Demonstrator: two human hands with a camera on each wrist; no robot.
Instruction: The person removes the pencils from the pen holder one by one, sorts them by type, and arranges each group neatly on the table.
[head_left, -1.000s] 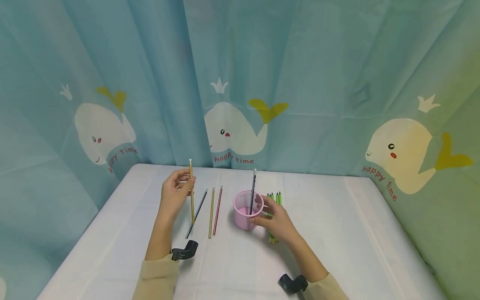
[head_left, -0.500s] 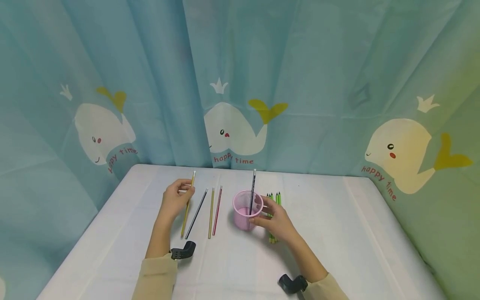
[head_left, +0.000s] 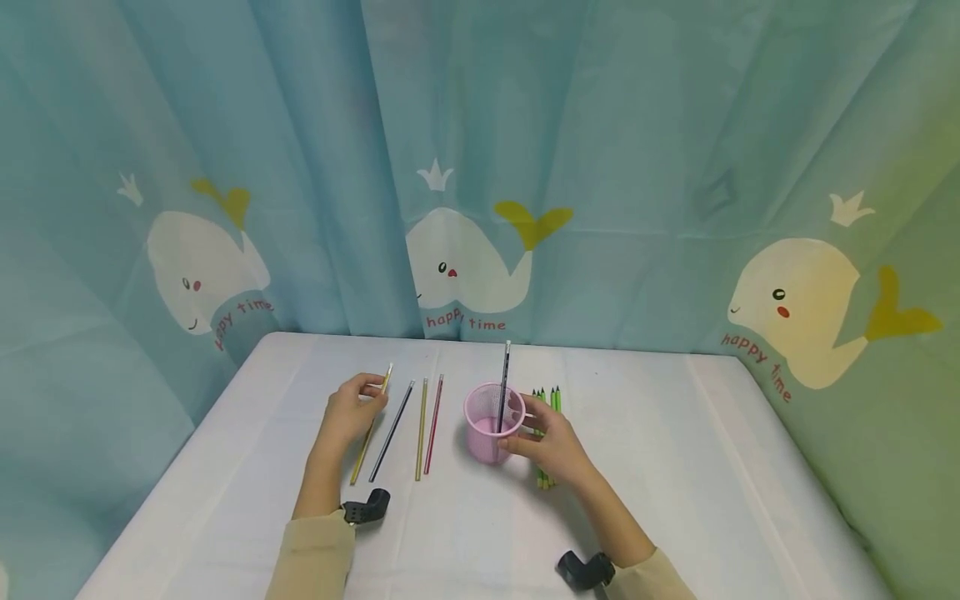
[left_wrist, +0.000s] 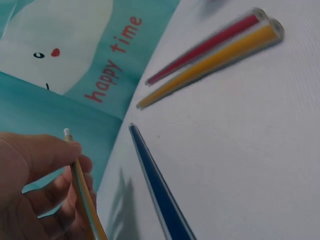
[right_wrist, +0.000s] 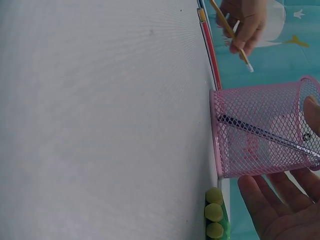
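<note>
My left hand [head_left: 352, 412] pinches a yellow pencil [left_wrist: 82, 192] near its white-tipped end, between thumb and fingers. The pencil slants, its lower end at or close to the table at the far left of a row. Beside it lie a dark blue pencil [head_left: 392, 432], another yellow pencil [head_left: 422, 429] and a red pencil [head_left: 434, 425]. My right hand [head_left: 555, 446] grips a pink mesh pen cup [head_left: 480, 448], thumb at the near rim and fingers on the right side. One dark pencil [head_left: 505, 379] leans upright inside the cup.
Several green pencils [head_left: 556, 400] lie to the right of the cup, partly hidden by my right hand. A white cloth covers the table [head_left: 675, 467]. Behind it hangs a blue-green curtain [head_left: 637, 275] with whale prints.
My left hand has lowered the yellow pencil and tilted it. Its bottom end has swung left, from across the blue pencil to that pencil's left. The right hand and cup have stayed in place.
</note>
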